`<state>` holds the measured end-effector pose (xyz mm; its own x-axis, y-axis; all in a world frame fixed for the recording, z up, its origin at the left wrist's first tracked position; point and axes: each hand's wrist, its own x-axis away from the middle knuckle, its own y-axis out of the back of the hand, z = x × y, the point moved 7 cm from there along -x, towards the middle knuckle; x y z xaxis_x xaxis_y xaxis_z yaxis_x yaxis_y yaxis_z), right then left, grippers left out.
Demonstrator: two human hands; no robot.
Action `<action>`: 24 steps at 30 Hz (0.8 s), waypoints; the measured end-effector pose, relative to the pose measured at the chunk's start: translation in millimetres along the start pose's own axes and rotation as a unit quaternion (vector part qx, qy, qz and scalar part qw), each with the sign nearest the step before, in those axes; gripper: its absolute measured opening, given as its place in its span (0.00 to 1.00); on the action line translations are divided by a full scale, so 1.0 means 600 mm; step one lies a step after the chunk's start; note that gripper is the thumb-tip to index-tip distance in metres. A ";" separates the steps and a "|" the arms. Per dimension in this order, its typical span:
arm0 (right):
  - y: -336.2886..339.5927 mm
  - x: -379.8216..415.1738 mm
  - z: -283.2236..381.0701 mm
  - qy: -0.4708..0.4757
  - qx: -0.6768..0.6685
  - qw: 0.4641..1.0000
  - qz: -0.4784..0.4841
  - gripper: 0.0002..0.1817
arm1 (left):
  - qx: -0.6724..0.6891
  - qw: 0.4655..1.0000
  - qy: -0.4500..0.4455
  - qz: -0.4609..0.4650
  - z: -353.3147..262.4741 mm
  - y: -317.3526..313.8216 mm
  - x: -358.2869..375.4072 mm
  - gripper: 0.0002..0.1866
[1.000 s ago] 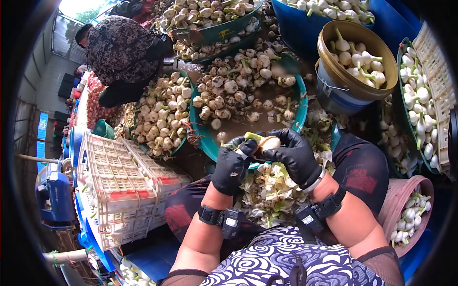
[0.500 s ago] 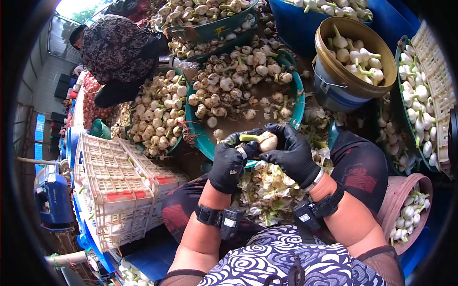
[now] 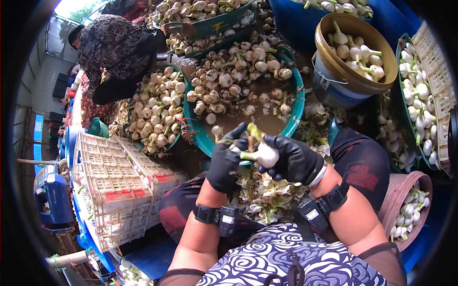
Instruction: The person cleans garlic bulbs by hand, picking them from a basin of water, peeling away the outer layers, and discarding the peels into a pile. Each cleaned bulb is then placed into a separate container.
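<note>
A peeled white garlic bulb (image 3: 268, 155) with a short green stem sits in my right hand (image 3: 296, 159), whose black-gloved fingers wrap its right side. From the left, my black-gloved left hand (image 3: 225, 164) closes its fingers round the stem's end. A loose strip of yellow-green outer skin (image 3: 255, 132) stands up between the two hands, close to the right thumb. Beneath them, a heap of garlic peelings (image 3: 269, 195) lies in my lap. Just beyond is a green tub (image 3: 299, 102) of unpeeled garlic bulbs (image 3: 224, 83) and brown water.
Another basin of garlic (image 3: 157, 112) stands left of the tub. White plastic crates (image 3: 117, 186) are nearer on the left. At right are a bucket (image 3: 334, 90) of cleaned garlic, a green basin (image 3: 400, 95) and a pink bucket (image 3: 393, 190). A person (image 3: 117, 50) bends over at upper left.
The bulb has gone from brownish to clean white, its outer skin pulled upward in a strip. Both hands have lowered slightly, and the left hand has shifted left, away from the bulb.
</note>
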<state>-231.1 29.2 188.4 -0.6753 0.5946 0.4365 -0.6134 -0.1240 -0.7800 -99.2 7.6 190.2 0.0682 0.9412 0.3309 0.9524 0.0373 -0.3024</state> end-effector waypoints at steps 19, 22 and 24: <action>0.026 0.065 0.120 0.304 0.033 0.947 -0.098 0.11 | 0.184 0.982 0.042 0.005 0.035 0.064 -0.030 0.20; 0.052 0.015 0.052 0.105 0.459 0.871 -0.139 0.22 | -0.195 0.973 -0.126 0.009 0.005 0.054 -0.036 0.20; 0.043 0.023 0.057 0.184 0.500 0.819 -0.211 0.20 | -0.272 0.951 -0.143 0.017 -0.002 0.042 -0.031 0.19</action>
<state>-270.4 7.3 189.8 -0.2599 0.9289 0.2637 -0.9138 -0.3249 0.2438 -76.4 -9.2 177.4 0.0927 0.9945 0.0488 0.9692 -0.1014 0.2244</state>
